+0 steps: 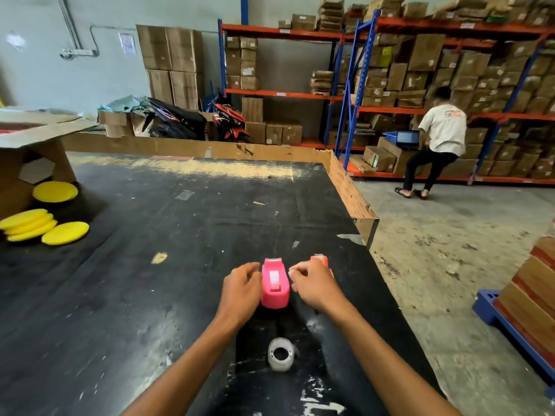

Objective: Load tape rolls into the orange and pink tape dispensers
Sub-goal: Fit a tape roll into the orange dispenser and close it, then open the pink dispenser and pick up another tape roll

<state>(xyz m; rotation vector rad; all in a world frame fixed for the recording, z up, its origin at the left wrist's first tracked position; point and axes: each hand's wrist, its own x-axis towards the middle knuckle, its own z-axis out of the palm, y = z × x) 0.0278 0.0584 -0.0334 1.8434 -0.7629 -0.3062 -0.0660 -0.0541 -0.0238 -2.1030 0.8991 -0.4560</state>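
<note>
The pink tape dispenser (275, 285) stands on the black table (180, 235), with a white strip of tape showing in its top slot. My left hand (241, 285) has its fingers curled against the dispenser's left side. My right hand (313, 283) is curled just right of it, fingertips pinched near a small whitish bit; what it grips is unclear. The orange tape dispenser (319, 259) peeks out behind my right hand, mostly hidden. A clear tape roll (280, 354) lies on the table between my forearms, close to me.
Yellow foam pads (45, 226) and an open cardboard box (33, 145) sit at the table's left. A cardboard wall (348, 187) edges the far and right sides. A person (435, 145) works at box-filled shelves (450, 85). Stacked cartons on a blue pallet (510, 322) stand at right.
</note>
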